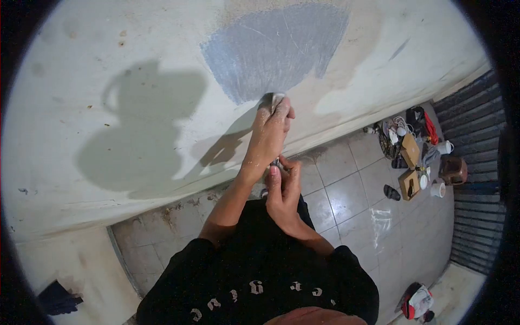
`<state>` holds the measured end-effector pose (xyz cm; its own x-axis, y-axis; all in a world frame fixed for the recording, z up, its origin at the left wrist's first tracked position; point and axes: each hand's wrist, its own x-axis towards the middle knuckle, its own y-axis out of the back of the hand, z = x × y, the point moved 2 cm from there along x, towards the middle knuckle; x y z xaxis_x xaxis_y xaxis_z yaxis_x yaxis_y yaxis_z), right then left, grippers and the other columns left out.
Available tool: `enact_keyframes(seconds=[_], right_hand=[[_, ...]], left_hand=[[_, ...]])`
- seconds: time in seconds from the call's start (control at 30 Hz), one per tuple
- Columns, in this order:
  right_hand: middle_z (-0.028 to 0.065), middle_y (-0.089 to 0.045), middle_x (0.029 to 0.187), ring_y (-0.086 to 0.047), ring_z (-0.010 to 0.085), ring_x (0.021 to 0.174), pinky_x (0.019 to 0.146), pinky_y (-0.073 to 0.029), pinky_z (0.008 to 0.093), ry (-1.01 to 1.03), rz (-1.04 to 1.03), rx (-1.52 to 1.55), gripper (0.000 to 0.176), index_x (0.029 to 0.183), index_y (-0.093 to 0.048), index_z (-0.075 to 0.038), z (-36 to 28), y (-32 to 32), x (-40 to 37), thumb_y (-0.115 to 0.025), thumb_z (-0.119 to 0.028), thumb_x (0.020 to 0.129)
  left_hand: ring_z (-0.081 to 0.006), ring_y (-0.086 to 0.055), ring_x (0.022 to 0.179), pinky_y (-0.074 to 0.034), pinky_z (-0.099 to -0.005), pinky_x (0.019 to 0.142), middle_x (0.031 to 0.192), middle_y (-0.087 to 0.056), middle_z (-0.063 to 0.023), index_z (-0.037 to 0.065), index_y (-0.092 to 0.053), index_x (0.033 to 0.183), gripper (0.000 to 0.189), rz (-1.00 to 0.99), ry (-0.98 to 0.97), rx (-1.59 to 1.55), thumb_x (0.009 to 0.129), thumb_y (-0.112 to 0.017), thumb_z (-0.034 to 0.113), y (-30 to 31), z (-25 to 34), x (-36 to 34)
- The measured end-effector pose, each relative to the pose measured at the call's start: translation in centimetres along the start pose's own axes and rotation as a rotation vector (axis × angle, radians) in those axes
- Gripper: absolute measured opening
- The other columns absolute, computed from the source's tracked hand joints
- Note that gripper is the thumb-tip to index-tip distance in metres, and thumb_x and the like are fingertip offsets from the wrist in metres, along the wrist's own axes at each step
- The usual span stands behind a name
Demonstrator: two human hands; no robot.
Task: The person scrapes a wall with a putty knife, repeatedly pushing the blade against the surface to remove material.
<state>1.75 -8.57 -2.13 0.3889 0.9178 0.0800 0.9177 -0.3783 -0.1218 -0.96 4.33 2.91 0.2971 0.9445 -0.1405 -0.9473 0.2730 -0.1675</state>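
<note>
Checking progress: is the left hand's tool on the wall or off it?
On it, it seems: the left hand holds the tool against the wall at the grey patch's lower edge.

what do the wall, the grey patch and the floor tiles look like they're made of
Wall: likely plastered masonry, matte off-white paint, stained and chipped. Grey patch: probably cement skim or filler, matte, with fine fanned streaks; the left hand grips a small pale piece at its lower edge. Floor tiles: seemingly glazed ceramic, given grout lines and a bright glare.
</note>
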Motion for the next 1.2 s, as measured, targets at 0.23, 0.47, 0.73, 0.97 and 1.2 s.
enact_keyframes(seconds=[0.23, 0.47, 0.73, 0.97, 1.2], right_hand=[[0.0061, -0.055, 0.079, -0.046, 0.0059, 0.066, 0.056, -0.037, 0.0219, 0.018, 0.041, 0.054, 0.026, 0.119, -0.04, 0.005, -0.1, 0.7, 2.1, -0.046, -0.012, 0.101], [0.0167, -0.06, 0.086, -0.053, 0.0124, 0.071, 0.061, -0.045, 0.0283, 0.005, -0.046, -0.041, 0.029, 0.119, -0.039, 0.007, 0.4, 0.2, 0.2, -0.048, -0.011, 0.099], [0.0118, -0.058, 0.074, -0.049, 0.0104, 0.064, 0.054, -0.04, 0.0287, 0.017, -0.063, -0.041, 0.029, 0.121, -0.04, 0.005, 0.3, -0.2, -0.1, -0.048, -0.013, 0.1], [0.0068, -0.053, 0.069, -0.046, 0.0078, 0.061, 0.052, -0.037, 0.0255, -0.003, -0.055, 0.001, 0.028, 0.118, -0.04, 0.005, -0.6, -0.3, -0.1, -0.047, -0.015, 0.101], [0.0041, -0.052, 0.07, -0.044, 0.0065, 0.06, 0.051, -0.035, 0.024, 0.06, 0.078, -0.037, 0.027, 0.117, -0.04, 0.005, -1.7, 0.6, 1.9, -0.046, -0.016, 0.101]], left_hand=[[-0.0035, -0.024, 0.035, -0.018, -0.0218, 0.032, 0.052, -0.032, 0.0071, 0.006, -0.051, 0.078, 0.039, -0.097, -0.066, -0.06, 0.099, -0.048, 0.038, -2.2, 0.5, 1.7], [-0.0044, -0.026, 0.034, -0.021, -0.0212, 0.031, 0.052, -0.031, 0.0065, 0.006, -0.051, 0.082, 0.04, -0.034, 0.008, -0.057, 0.099, -0.046, 0.043, 0.2, -0.2, -0.5], [-0.0035, -0.024, 0.045, -0.018, -0.0238, 0.041, 0.054, -0.03, 0.0075, 0.006, -0.049, 0.076, 0.036, -0.001, 0.037, -0.105, 0.1, -0.045, 0.033, 0.6, 0.2, -1.1], [-0.0051, -0.026, 0.036, -0.021, -0.0232, 0.032, 0.052, -0.031, 0.0056, 0.007, -0.05, 0.082, 0.038, -0.005, 0.008, -0.108, 0.098, -0.046, 0.042, 0.4, 0.1, -0.9], [-0.0036, -0.028, 0.039, -0.02, -0.0209, 0.034, 0.053, -0.034, 0.0071, 0.01, -0.05, 0.077, 0.036, -0.05, -0.063, -0.103, 0.096, -0.052, 0.042, -2.6, -0.7, 2.7]])
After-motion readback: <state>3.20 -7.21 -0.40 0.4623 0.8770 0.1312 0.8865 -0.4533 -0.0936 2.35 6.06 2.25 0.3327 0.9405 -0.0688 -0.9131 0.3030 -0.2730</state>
